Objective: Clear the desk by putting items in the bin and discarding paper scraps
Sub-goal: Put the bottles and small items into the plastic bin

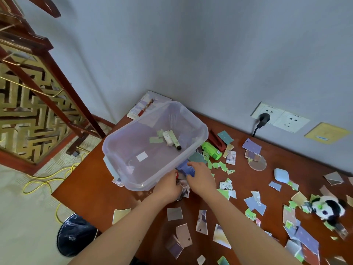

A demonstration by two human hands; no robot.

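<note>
Brown desk (107, 190) against a grey wall, scraps (174, 213) scattered everywhere. Both my hands — left (169, 185), right (198, 175) — meet by the bin (122, 144), fingers closed on crumpled scraps; two tubes (171, 139) lie inside the bin.

Tubes (171, 139) lie in the bin (200, 129); scraps (255, 204) to its right.

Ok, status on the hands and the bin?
Both hands gathering scraps beside bin. Bin holds tubes. Desk littered; panda and bottle out.
</note>
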